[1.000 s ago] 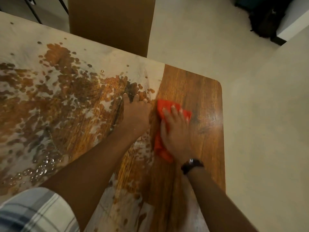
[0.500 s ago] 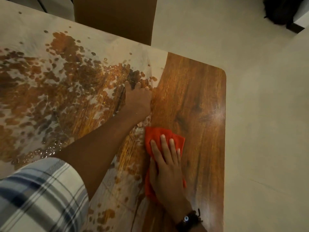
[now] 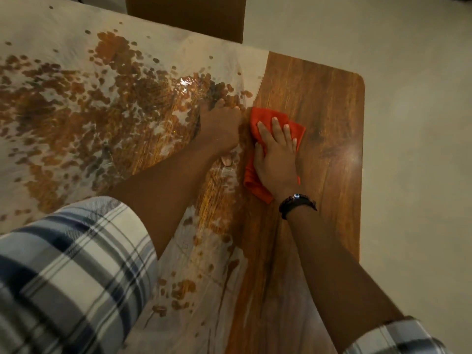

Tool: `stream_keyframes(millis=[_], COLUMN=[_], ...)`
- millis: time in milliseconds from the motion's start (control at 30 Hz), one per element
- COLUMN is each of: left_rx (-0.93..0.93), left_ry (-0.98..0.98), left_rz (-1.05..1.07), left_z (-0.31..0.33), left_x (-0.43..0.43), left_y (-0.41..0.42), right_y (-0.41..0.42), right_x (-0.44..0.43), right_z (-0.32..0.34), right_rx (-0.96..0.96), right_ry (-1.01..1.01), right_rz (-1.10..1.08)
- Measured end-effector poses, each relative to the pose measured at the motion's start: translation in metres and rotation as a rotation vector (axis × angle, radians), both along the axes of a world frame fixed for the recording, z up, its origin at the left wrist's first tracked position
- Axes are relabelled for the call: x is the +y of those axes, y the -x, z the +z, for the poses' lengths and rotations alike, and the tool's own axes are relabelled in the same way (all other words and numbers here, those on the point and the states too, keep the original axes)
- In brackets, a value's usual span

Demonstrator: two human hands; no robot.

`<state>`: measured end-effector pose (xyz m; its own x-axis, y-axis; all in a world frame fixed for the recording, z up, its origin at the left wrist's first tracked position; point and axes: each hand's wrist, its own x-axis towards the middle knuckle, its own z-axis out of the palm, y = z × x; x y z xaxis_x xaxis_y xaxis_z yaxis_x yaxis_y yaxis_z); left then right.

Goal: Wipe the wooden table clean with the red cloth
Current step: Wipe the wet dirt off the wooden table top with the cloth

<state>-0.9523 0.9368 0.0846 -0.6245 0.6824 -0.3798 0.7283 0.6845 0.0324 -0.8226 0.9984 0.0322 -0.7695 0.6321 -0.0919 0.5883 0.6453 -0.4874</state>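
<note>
Pressing red cloth [image 3: 265,118] on wooden table [image 3: 321,93], right hand [image 3: 277,159] flat-fingered, left hand [image 3: 219,129] grip unclear

Wooden tabletop [image 3: 319,103], half under a pale sheet, with a red cloth on the bare part

The sheet [image 3: 178,54], mottled with brown patches and glossy in spots, covers the left and centre of the frame. Its edge runs from the upper centre down to the lower centre. To the right of it lies a strip of bare dark wood grain, ending in a rounded corner at the upper right. The bunched red cloth [image 3: 265,117] lies on this strip, just beside the sheet's edge.
</note>
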Motion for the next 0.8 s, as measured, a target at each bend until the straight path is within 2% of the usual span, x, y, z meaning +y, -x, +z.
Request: stream_keyframes(millis=[133,233,333,433,633,700,800], left_rx=[0.052,0.071,-0.078,-0.13,-0.038,-0.013,-0.011], left_ry=[-0.12,-0.174,0.024,0.124,0.113,0.113,0.15], left_rz=[-0.039,0.022,0.03,-0.006,-0.029,-0.017,-0.025], left_z=[0.009,0.011,0.017,0.013,0.003,0.002,0.003], left_x=[-0.051,-0.119,-0.17,-0.191,-0.188,-0.187,-0.185], left_y=[-0.024,-0.062,-0.093,-0.107,-0.114,-0.114,-0.116], right_y=[-0.067,-0.127,-0.152,-0.122,-0.006,0.007,-0.017], right_x=[-0.068,-0.127,-0.157,-0.137,-0.055,-0.051,-0.076], right_z=[-0.002,-0.005,-0.006,-0.001,0.004,0.003,0.001], right_rx=[0.012,-0.005,-0.055,-0.059,-0.077,-0.094,-0.078], right_ry=[0.021,0.022,0.015,-0.012,0.01,0.015,-0.007], right_rz=[0.005,0.034,0.045,0.037,-0.079,-0.081,-0.041])
